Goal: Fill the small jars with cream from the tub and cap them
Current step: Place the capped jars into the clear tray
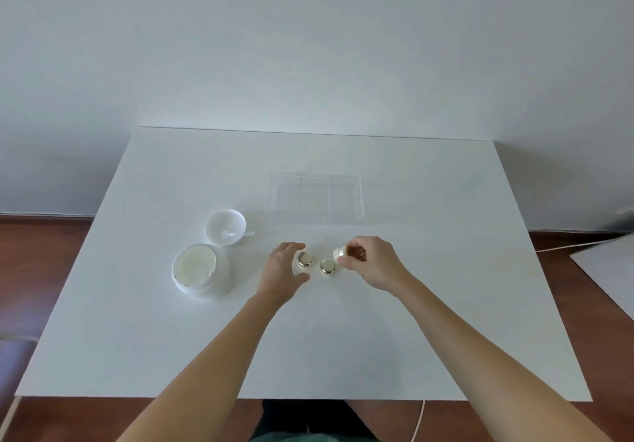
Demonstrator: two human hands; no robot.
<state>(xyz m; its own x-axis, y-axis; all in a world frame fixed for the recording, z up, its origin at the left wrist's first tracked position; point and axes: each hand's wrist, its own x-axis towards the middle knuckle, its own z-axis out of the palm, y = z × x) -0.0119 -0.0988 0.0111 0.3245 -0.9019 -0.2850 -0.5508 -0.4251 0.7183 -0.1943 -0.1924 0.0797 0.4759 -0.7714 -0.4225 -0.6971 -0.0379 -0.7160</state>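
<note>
Working near the middle of the white worktop (446,304), we are keeping wide bare room on the near side and to the right, with the far edge meeting a pale wall. Our left hand (283,270) is curving loosely around 1 small jar (305,258), fingers and thumb apart on either side of it; we cannot tell whether they are touching it. Our right hand (372,261) is pinching a small white cap (339,253) in a closed grip, tilted just above and beside the second jar (328,266). Both jars are round, gold-rimmed and showing pale cream inside. Sitting well to the left is the round white tub (199,270), open and full of cream, with its lid (226,227) lying upturned just behind it and a little spatula (240,234) resting across it. Standing farther back is a clear plastic tray (315,194) split into compartments. Reddish-brown flooring is showing around the worktop.
</note>
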